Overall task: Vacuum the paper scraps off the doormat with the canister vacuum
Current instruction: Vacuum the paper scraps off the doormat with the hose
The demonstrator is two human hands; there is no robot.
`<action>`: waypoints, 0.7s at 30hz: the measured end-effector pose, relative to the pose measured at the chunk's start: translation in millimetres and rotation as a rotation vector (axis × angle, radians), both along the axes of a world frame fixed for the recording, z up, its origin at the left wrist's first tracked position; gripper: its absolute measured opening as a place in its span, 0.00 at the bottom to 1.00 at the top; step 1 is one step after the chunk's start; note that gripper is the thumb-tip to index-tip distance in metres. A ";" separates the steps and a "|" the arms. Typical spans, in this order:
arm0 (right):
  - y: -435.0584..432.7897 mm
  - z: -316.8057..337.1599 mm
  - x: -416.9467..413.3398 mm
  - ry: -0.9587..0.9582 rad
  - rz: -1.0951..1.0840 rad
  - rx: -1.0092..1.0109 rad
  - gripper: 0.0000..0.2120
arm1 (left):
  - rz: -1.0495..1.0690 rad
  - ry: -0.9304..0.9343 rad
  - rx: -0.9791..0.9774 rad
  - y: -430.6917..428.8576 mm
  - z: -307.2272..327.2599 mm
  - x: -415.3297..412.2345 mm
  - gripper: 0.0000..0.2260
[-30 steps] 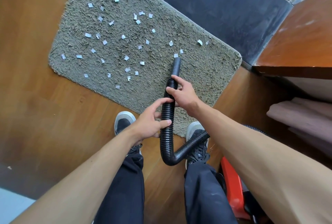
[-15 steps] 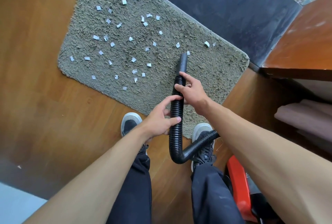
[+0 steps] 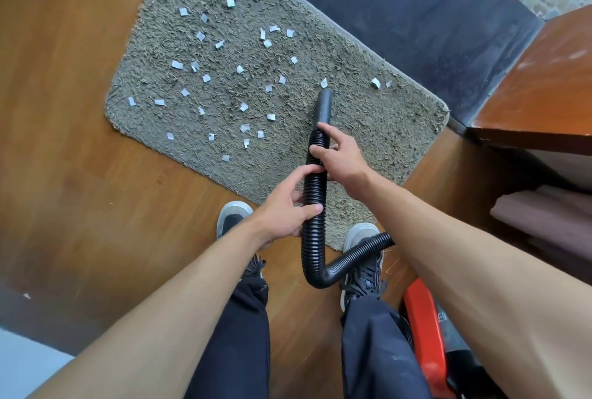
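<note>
Black ribbed hose (image 3: pixel 314 238) clasped in both grips, right hand (image 3: pixel 344 160) above left hand (image 3: pixel 283 216); nozzle (image 3: pixel 323 109) over doormat (image 3: pixel 390 133) beside paper scraps (image 3: pixel 177 64).

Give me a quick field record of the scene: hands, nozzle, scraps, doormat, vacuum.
left hand: grips the ribbed hose lower down
right hand: grips the hose just behind the nozzle
nozzle: over the doormat, tip next to one scrap; contact with the pile unclear
paper scraps: many uncollected, mostly left of the nozzle, two to its right
canister vacuum: red body on the wood floor, beside the right leg
</note>
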State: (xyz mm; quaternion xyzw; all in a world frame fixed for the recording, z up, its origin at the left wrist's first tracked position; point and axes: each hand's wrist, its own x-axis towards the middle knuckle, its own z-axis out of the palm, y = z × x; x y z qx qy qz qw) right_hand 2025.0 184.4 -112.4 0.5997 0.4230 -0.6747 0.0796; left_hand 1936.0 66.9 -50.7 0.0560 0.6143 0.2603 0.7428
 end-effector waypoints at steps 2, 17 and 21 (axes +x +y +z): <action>-2.2 -2.8 -9.1 -0.007 0.020 0.020 0.28 | 0.016 0.016 -0.002 -2.4 -1.3 -4.8 0.25; 26.3 2.2 24.1 -0.051 -0.166 0.028 0.26 | -0.099 -0.005 0.072 33.1 -11.0 13.1 0.26; 34.2 3.3 39.4 -0.060 -0.253 0.014 0.26 | -0.194 -0.002 0.068 53.0 -14.1 20.8 0.26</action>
